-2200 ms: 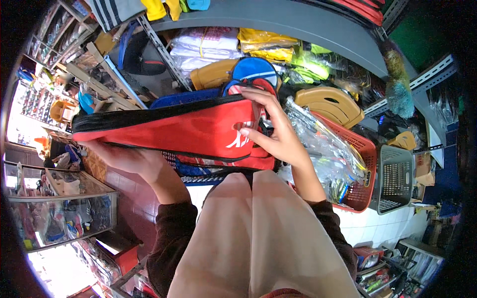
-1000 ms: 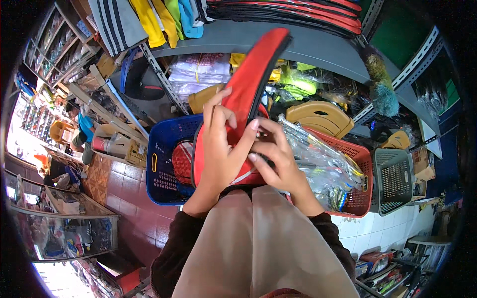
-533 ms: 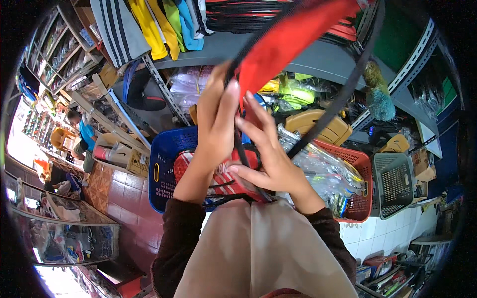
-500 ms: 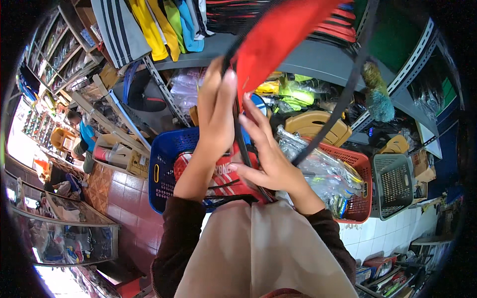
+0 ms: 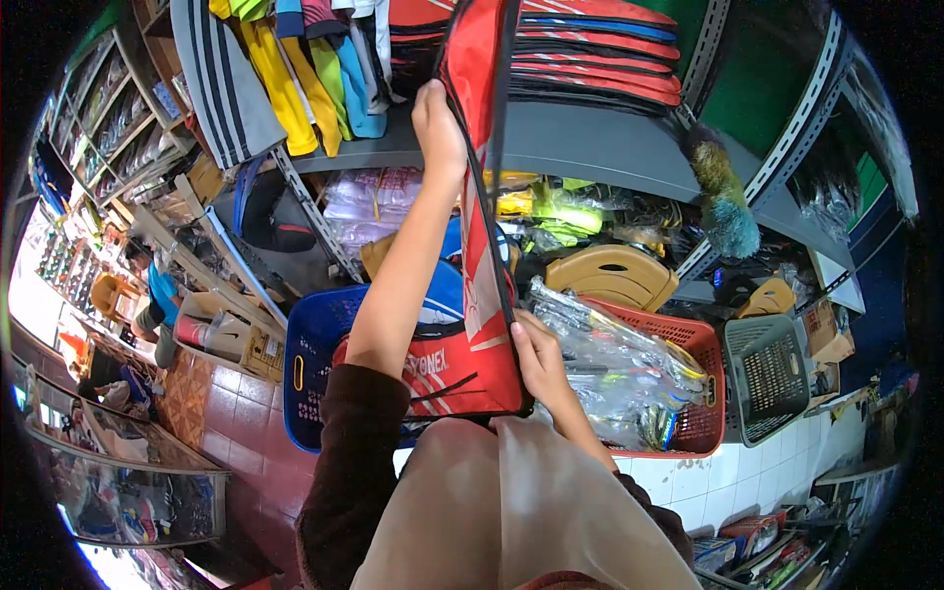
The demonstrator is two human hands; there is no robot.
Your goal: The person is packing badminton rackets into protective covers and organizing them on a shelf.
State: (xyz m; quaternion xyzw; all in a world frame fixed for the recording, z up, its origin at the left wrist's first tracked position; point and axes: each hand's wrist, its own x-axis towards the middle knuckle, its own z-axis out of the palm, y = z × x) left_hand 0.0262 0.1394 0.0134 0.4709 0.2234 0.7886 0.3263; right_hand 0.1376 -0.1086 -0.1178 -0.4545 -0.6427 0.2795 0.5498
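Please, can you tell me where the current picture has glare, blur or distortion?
Head view: glare whitens the far-left opening and glints on plastic packaging in the red basket; head view: the strap on the red sports bag looks blurred; head view: fisheye bends the grey shelf.

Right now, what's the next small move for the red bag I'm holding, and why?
I'd probably raise your right hand slightly: it grips the red bag low, beside the red basket, while your left hand grips farther up, toward the stacked bags on the shelf.

Red bag (image 5: 474, 88), black-edged and white-streaked; blue basket (image 5: 320, 320); grey cloth (image 5: 221, 84) with black stripes.
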